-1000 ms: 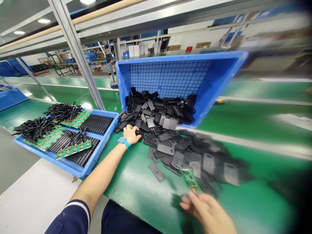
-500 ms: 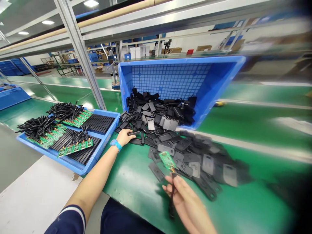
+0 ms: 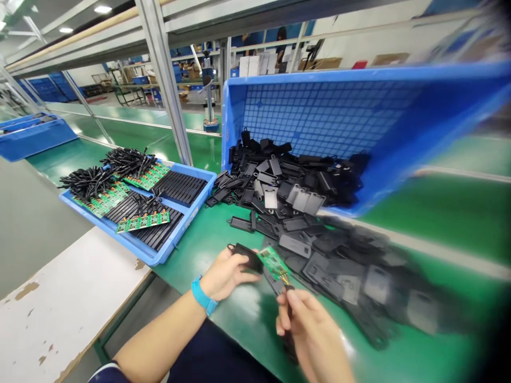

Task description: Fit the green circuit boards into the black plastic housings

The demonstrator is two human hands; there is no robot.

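My left hand [image 3: 227, 272], with a blue band at the wrist, grips a black plastic case half [image 3: 248, 256] between thumb and fingers. Right beside it, my right hand [image 3: 305, 314] pinches the black cable of a small green circuit board [image 3: 273, 261]. Coloured wires join the board to that cable. The board's far end is close to the case half's edge; whether they touch I cannot tell. Beyond both hands spreads a pile of loose black plastic case parts [image 3: 295, 244], blurred toward the right.
A tipped blue crate [image 3: 339, 74] spills black parts onto the green bench [image 3: 207, 234]. At left, a blue tray [image 3: 149, 258] holds green board strips [image 3: 143, 221] with bundled black cables, and rows of black cases. A metal post [image 3: 165, 85] rises behind the tray.
My left hand has come from the pile's left edge toward my right hand, carrying the black case half. The circuit board stays in my right hand. The camera view has shifted.
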